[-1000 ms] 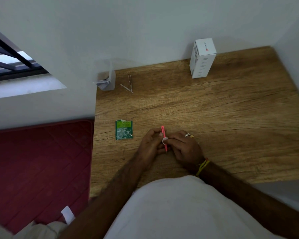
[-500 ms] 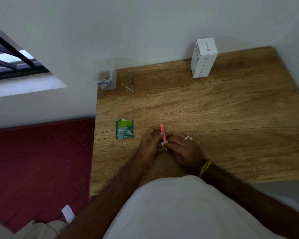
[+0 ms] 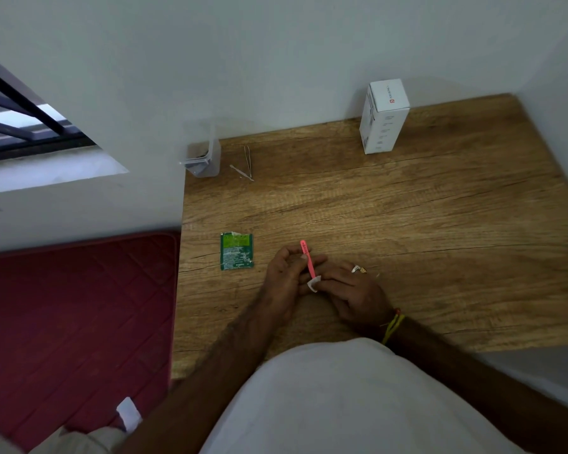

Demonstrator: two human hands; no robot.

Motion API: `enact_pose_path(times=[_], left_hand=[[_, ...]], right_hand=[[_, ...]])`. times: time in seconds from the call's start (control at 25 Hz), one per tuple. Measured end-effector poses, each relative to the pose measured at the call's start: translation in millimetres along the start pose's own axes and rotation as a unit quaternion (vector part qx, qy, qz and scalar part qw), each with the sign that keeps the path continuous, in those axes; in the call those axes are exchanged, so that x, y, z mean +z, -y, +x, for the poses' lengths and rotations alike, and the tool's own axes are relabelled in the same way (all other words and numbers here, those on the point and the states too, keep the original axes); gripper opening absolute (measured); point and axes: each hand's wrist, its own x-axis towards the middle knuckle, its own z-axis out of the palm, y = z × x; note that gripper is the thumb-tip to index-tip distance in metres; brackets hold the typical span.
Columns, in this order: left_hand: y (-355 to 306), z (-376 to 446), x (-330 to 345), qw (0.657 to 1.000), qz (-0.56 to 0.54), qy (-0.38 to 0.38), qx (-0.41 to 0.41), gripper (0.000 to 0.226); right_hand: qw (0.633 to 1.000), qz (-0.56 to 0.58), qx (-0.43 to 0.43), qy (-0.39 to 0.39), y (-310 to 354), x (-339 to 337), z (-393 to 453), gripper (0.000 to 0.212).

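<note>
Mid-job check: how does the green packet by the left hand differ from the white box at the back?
The green packet lies flat on the table; the white box stands upright. The packet sits close to the left hand, the box far back by the wall. The packet's top edge looks torn; the box looks closed. Both rest on the table, untouched.
</note>
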Motion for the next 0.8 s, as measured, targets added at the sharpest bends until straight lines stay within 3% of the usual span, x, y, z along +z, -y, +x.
enact_pose_path(times=[0.12,0.2,0.32,0.48,0.6,0.8], left_hand=[[0.5,-0.1,1.3,1.0,-0.017,-0.009,-0.006,0.022],[0.2,-1.7,0.4,0.999,-0.041,-0.01,-0.005,0.02],[-0.4,-5.7,-0.1,0.999,-0.054,-0.001,-0.003,0.021],[-1.0,-6.0,3.0,1.0,-0.021,-0.006,0.022,0.02],[-4.3,-3.0,1.5,0.998,-0.001,-0.036,0.047,0.013],[1.8,-3.4,-0.4,0.994,0.058,-0.039,0.079,0.013]], right_hand=[[1.0,0.005,0.004,0.004,1.4,1.0,-4.1,0.019],[0.993,0.062,0.092,-0.048,5.7,-2.7,-3.1,0.019],[0.951,0.123,0.238,-0.155,9.7,-6.9,13.3,0.018],[0.87,0.221,0.407,-0.172,12.3,-8.0,32.5,0.013],[0.86,0.234,0.431,-0.145,17.5,-9.1,34.1,0.013],[0.859,0.238,0.421,-0.169,25.4,-12.5,32.8,0.016]])
